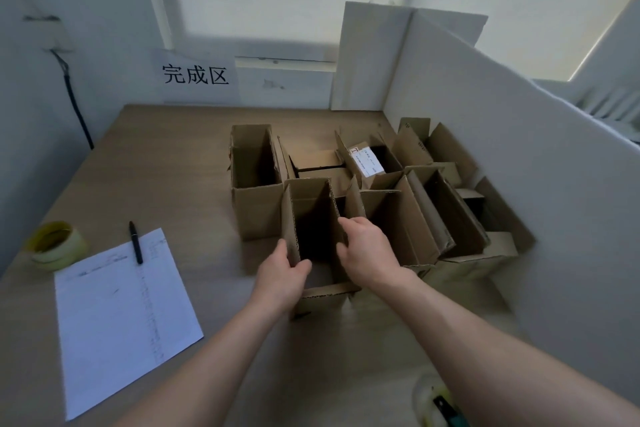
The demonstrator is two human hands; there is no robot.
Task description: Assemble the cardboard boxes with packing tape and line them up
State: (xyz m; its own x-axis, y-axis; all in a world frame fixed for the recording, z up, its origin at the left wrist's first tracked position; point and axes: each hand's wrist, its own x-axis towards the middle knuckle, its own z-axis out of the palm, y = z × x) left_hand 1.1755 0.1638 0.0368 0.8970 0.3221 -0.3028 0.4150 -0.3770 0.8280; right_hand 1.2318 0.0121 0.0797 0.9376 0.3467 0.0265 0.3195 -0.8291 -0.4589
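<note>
Near the table's front, left hand (282, 269) pinches and right hand (367, 253) grips opposite flaps of the light, bendable brown cardboard box (311, 218); hold walls, not flaps.
</note>
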